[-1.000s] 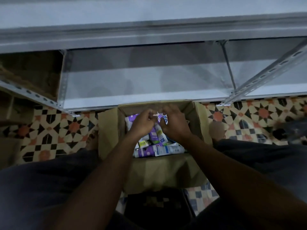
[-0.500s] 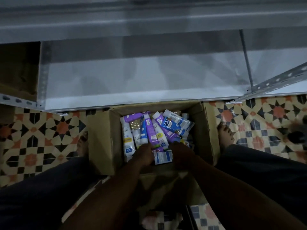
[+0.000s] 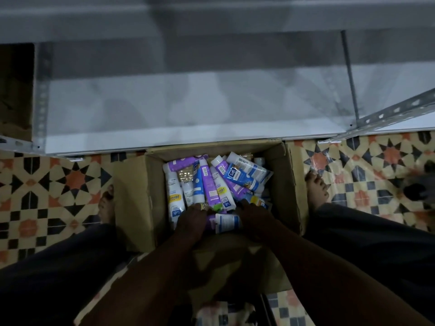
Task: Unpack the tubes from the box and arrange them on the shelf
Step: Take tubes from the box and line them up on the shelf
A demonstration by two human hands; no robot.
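Note:
An open cardboard box (image 3: pixel 134 194) stands on the floor between my legs, against the front edge of a white metal shelf (image 3: pixel 188 109). Several tubes (image 3: pixel 211 182) in purple, blue and white lie piled inside it. My left hand (image 3: pixel 190 222) and my right hand (image 3: pixel 254 220) are both down in the near part of the box, among the tubes. A white tube (image 3: pixel 227 222) lies between the two hands. The fingers are curled into the pile and hidden, so any hold on a tube cannot be made out.
The shelf board is bare, with slotted metal uprights at left (image 3: pixel 42 97) and right (image 3: pixel 395 114). My bare feet (image 3: pixel 317 191) rest on the patterned tile floor (image 3: pixel 54 184) on either side of the box. A dark object (image 3: pixel 416 191) lies at far right.
Both hands have dropped from the box's far side, where they held something small and white, to the near end of the pile. The view has tilted down and closer.

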